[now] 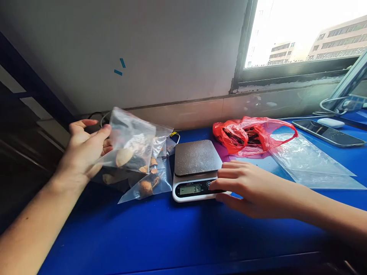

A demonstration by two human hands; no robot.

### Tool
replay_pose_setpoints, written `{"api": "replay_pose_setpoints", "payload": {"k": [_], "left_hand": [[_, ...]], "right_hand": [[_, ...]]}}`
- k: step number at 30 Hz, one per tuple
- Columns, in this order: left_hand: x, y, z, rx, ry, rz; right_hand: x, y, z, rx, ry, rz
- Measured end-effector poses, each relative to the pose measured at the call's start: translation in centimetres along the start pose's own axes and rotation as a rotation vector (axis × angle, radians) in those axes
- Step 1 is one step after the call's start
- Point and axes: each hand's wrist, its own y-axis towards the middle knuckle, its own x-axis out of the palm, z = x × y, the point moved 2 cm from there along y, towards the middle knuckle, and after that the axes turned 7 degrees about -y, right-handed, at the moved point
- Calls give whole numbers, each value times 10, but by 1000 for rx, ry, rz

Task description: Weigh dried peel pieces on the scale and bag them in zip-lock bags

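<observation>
My left hand (82, 147) has its thumb and curled fingers at the left edge of a clear plastic bag (133, 133), pinching it while the index finger stands apart. Inside the bag is a pale oval piece (124, 156). The bag is tilted up over other clear bags, one with brown dried pieces (146, 187). My right hand (243, 185) lies with fingers stretched over the right front of a white kitchen scale (177, 194), one fingertip at its buttons. Nothing lies on the scale's metal plate (197, 158); the display (190, 189) appears to read minus 3.4.
Behind my right hand lies a red plastic bag (255, 133) with dark pieces inside. Flat clear bags (315, 164) are to its right, with a phone (328, 132) and a white case (330, 122) beyond. A wall and window (301, 34) bound the blue table (183, 240).
</observation>
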Motion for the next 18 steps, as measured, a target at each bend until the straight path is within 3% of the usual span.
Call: {"api": "replay_pose_setpoints", "payload": {"k": [3, 7, 10, 13, 15, 18], "left_hand": [[-2, -17, 16, 157, 6, -40], [-2, -59, 41, 726, 347, -219], [6, -87, 35, 974, 521, -430], [19, -95, 8, 960, 736, -704], [27, -89, -9, 845, 921, -757], [37, -82, -20, 785, 1125, -701]], "right_hand": [[0, 0, 0, 10, -17, -9], [-1, -1, 1, 13, -52, -7], [-1, -1, 2, 20, -73, -20], [-2, -1, 1, 23, -80, -34], [-1, -1, 1, 23, -80, -41], [1, -3, 2, 40, -72, -58]]}}
